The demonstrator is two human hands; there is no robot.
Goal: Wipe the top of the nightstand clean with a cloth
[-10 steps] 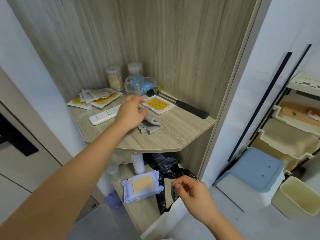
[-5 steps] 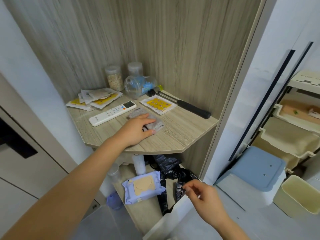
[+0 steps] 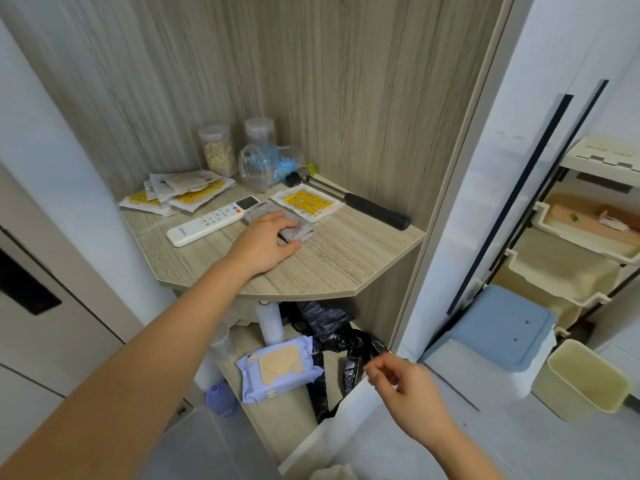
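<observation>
The nightstand top (image 3: 339, 261) is a pale wood-grain corner shelf. My left hand (image 3: 265, 242) presses a crumpled grey cloth (image 3: 300, 231) flat on it, near the middle, just right of a white remote control (image 3: 211, 221). The fingers cover most of the cloth; its right end shows. My right hand (image 3: 403, 382) hangs low in front of the lower shelf, fingers loosely curled with thumb near forefinger, holding nothing that I can see.
On the top stand two clear jars (image 3: 216, 150), a tipped clear bottle (image 3: 266, 166), paper packets (image 3: 183, 192), a yellow-patterned packet (image 3: 308, 202) and a black-handled tool (image 3: 363, 204). Below lie a wipes pack (image 3: 277, 367) and black bag (image 3: 332, 334). Blue-lidded bin (image 3: 498, 334) stands right.
My left hand slid the cloth toward me, then back toward the remote and the yellow packet. My right hand drifted right and slightly lower.
</observation>
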